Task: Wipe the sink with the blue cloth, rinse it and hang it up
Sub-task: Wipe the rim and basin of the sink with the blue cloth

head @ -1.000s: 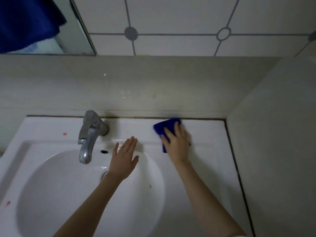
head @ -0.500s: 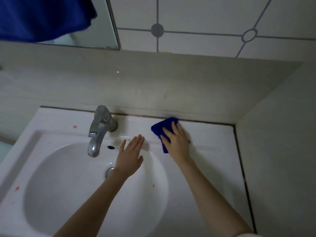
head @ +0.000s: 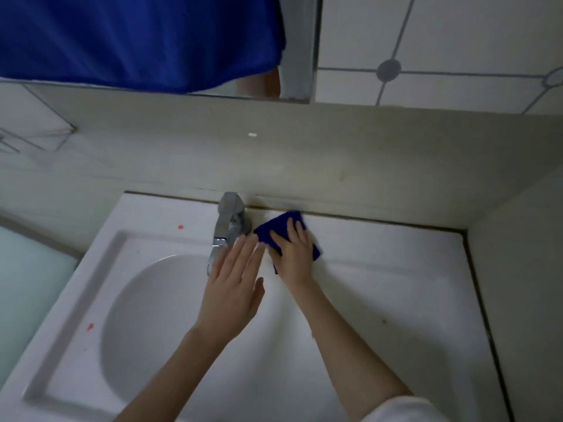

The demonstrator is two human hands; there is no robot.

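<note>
A folded blue cloth (head: 275, 229) lies on the back ledge of the white sink (head: 380, 269), just right of the chrome tap (head: 227, 226). My right hand (head: 294, 254) presses flat on the cloth with straight fingers and covers most of it. My left hand (head: 233, 289) hovers open over the rear of the basin, fingers straight, its fingertips close to the tap's spout and to the right hand. Part of the spout is hidden behind the left hand.
A large blue towel (head: 137, 38) hangs at the top left in front of a mirror (head: 297, 47). Small red spots (head: 90, 327) mark the sink's left rim. Tiled walls close in behind and on the right (head: 524, 269).
My right hand has slid the cloth leftwards along the back ledge, up to the tap. The left hand stays over the basin. The camera has swung left and more of the towel shows.
</note>
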